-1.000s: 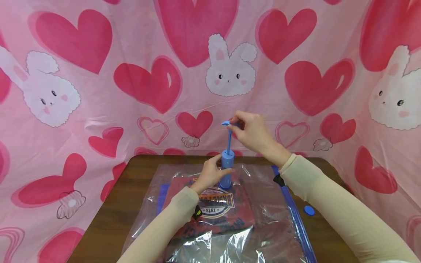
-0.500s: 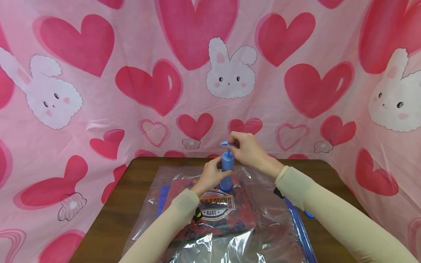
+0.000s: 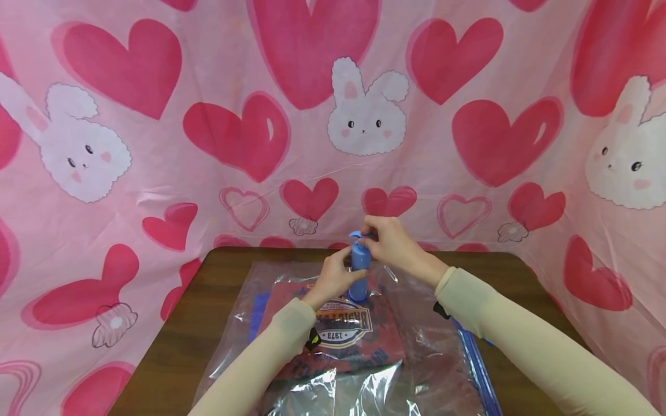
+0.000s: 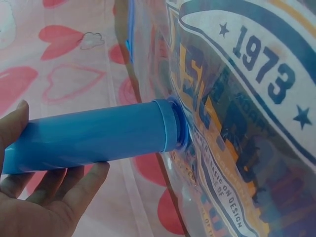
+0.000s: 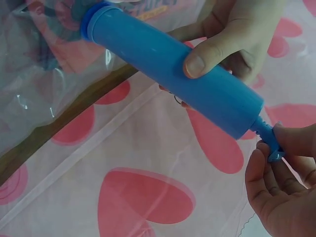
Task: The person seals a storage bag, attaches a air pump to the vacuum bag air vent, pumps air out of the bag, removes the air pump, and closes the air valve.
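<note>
A blue hand pump [image 4: 98,136] stands upright on the round valve [image 4: 183,123] of a clear plastic storage bag [image 3: 437,358]. My left hand [image 3: 333,278] is wrapped around the pump's barrel, thumb on one side and fingers on the other. At the top, my right hand [image 3: 390,240] pinches the pump's handle [image 5: 270,143] between thumb and fingers. Only a short length of the plunger rod [image 5: 261,126] shows above the barrel. Inside the bag lies a folded dark red garment [image 3: 372,355] with a "1973" print.
A blue zip strip [image 3: 477,370] runs along the bag's right edge. Mostly hidden behind the right sleeve is a blue disc [image 3: 489,342] on the brown wooden table [image 3: 166,352]. A pink heart-patterned curtain [image 3: 307,162] rises behind and beside the table.
My right hand has moved down with the pump's handle, and the plunger rod has slid from far out to nearly inside the barrel. My left hand has kept its grip on the barrel.
</note>
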### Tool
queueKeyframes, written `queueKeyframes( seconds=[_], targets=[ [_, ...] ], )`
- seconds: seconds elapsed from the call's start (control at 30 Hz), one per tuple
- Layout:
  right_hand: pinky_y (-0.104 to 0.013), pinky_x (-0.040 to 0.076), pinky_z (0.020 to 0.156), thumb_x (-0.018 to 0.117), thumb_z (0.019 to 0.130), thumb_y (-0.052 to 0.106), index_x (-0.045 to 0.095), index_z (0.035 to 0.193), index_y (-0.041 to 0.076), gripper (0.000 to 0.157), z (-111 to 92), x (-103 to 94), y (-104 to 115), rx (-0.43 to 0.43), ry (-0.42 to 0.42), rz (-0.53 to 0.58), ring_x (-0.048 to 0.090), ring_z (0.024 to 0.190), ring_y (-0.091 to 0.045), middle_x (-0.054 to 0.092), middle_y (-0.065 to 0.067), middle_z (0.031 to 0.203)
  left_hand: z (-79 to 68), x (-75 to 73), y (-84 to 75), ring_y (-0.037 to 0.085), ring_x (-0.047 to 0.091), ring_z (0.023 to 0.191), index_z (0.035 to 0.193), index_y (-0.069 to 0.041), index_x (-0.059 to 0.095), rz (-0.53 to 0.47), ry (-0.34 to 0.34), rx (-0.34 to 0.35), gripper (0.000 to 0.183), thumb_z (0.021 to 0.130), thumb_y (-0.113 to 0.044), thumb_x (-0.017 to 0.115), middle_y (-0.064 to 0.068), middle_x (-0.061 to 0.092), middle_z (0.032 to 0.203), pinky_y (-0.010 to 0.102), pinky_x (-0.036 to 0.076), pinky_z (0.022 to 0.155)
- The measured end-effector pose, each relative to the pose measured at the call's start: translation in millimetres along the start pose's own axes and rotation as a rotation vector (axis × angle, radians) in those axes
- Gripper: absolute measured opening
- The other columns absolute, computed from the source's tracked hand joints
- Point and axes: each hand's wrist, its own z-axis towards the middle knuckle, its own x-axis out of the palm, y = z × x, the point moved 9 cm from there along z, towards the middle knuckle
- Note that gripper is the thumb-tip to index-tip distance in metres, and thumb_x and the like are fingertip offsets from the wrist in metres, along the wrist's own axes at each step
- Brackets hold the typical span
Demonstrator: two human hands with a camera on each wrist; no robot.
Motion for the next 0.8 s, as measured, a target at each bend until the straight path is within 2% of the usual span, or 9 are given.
queueKeyframes(
  seconds=[0.13, 0.33, 0.47, 0.67, 0.8],
  targets=[
    [-0.031, 0.048, 0.054, 0.084, 0.086, -0.002, 0.063, 0.081, 0.006, 0.023, 1, -4.3, 4, -0.019, -0.005, -0.015, 0.05, 0.058, -0.015, 0.061, -0.001, 0.068, 1.4, -0.4, -2.5, 0.027, 0.072, 0.109, 0.142, -0.009, 0.064, -0.003, -0.005, 0.012, 0.058, 0.09, -0.016, 0.086, 0.011, 0.073, 0.125, 0.042, 0.06, 0.088],
    [-0.032, 0.054, 0.057, 0.086, 0.085, -0.002, 0.066, 0.081, 0.007, 0.022, 2, -8.6, 3, -0.003, 0.009, -0.01, 0.056, 0.06, -0.016, 0.07, -0.003, 0.074, 1.7, 1.9, -2.4, 0.025, 0.072, 0.109, 0.146, -0.011, 0.062, 0.0, 0.006, -0.001, 0.061, 0.09, -0.016, 0.085, 0.009, 0.073, 0.127, 0.042, 0.06, 0.089],
    [-0.033, 0.056, 0.059, 0.086, 0.084, -0.004, 0.067, 0.08, 0.006, 0.021, 3, -17.2, 7, -0.035, -0.018, -0.01, 0.06, 0.062, -0.014, 0.072, -0.005, 0.076, 1.6, 3.8, -3.2, 0.024, 0.072, 0.109, 0.145, -0.011, 0.062, 0.005, 0.013, 0.005, 0.059, 0.091, -0.015, 0.085, 0.008, 0.073, 0.126, 0.043, 0.06, 0.09],
    [-0.03, 0.055, 0.058, 0.085, 0.085, -0.006, 0.068, 0.082, 0.002, 0.019, 17, -43.7, 25, -0.091, -0.081, -0.011, 0.058, 0.058, -0.015, 0.072, -0.007, 0.076, 0.0, 3.0, -1.2, 0.024, 0.071, 0.111, 0.138, -0.014, 0.066, -0.018, 0.019, -0.015, 0.051, 0.091, -0.018, 0.086, 0.005, 0.074, 0.123, 0.045, 0.059, 0.093],
    [-0.029, 0.053, 0.057, 0.083, 0.088, -0.004, 0.07, 0.087, 0.001, 0.014, 31, -69.2, 43, -0.118, -0.12, -0.02, 0.057, 0.058, -0.017, 0.072, -0.006, 0.077, -1.4, 2.2, -0.1, 0.022, 0.071, 0.111, 0.141, -0.016, 0.065, -0.026, 0.026, -0.03, 0.054, 0.091, -0.025, 0.086, 0.003, 0.074, 0.123, 0.043, 0.059, 0.092]
  ],
)
